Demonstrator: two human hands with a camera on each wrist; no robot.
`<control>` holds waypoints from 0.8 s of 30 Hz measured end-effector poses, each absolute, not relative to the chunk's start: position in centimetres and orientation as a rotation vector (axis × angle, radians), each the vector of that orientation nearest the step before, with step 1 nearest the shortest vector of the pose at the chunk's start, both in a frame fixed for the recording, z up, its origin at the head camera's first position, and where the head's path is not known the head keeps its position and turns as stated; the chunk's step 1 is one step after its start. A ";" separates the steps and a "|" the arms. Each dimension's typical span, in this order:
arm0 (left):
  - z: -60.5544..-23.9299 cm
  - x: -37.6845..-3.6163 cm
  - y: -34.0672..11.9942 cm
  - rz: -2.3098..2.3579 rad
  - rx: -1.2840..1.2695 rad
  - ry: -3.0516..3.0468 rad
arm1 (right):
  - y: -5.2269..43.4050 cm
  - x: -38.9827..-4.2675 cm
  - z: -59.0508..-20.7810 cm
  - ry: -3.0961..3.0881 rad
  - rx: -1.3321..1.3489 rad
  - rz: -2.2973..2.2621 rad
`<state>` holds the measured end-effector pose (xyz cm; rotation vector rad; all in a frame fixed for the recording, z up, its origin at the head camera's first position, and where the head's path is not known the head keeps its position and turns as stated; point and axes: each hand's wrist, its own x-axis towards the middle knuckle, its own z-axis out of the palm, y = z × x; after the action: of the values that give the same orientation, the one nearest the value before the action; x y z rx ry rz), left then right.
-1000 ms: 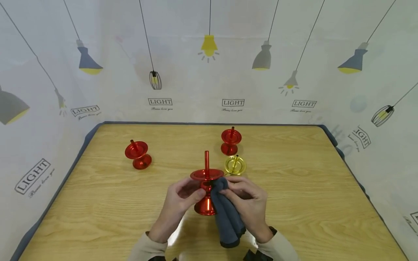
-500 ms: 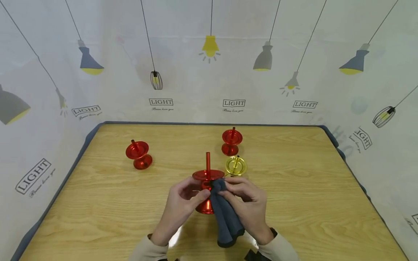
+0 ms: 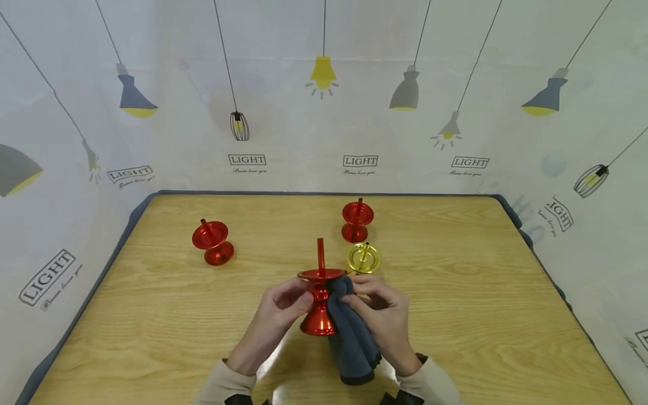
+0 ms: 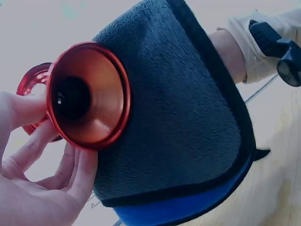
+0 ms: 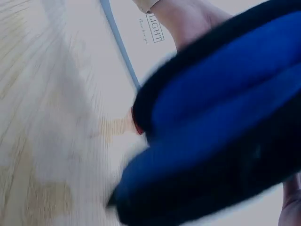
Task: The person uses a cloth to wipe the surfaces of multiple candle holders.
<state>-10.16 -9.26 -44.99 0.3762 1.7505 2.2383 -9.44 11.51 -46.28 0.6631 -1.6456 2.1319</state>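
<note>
Just above the table, my left hand [image 3: 275,318] grips a shiny red candle holder [image 3: 318,322] around its narrow stem. It is held nearly upright, with its dish and thin tube on top. From below, the left wrist view shows the candle holder's hollow flared base [image 4: 110,101]. My right hand [image 3: 387,318] pinches a folded grey-blue cloth [image 3: 352,346] against the right side of the stem, and the rest hangs down. The cloth's bright blue inner side [image 5: 221,113] fills much of the right wrist view, blurred. The fingertips behind the candle holder and cloth are hidden.
Two more red candle holders stand on the wooden table [image 3: 481,315], one at the left [image 3: 215,242] and one at the back [image 3: 357,220]. A gold candle holder [image 3: 364,259] stands just beyond my right hand. A printed curtain [image 3: 283,174] encloses the table's back and sides.
My left thumb has shifted left on the stem, so more of it shows. The candle holder sits slightly lower. The cloth stays at its right side, with its hanging folds a little changed.
</note>
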 end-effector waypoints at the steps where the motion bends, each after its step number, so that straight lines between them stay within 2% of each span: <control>1: -44.9 -10.2 -9.2 2.229 0.349 1.756 | 11.5 -9.5 -46.3 -1.650 0.654 2.124; 7: -44.3 -10.4 -8.5 2.214 0.138 1.934 | 11.3 -9.8 -45.9 -1.748 0.631 1.915; 15: -44.1 -10.8 -8.1 2.162 0.118 2.022 | 10.8 -9.7 -45.4 -1.815 0.655 1.739; 24: -45.4 -11.7 -9.1 2.253 0.370 1.590 | 11.0 -10.0 -46.3 -1.685 0.627 1.999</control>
<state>-11.70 -9.10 -45.42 0.3695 1.5897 2.2535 -10.00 10.96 -46.31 0.6271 -1.6851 1.9989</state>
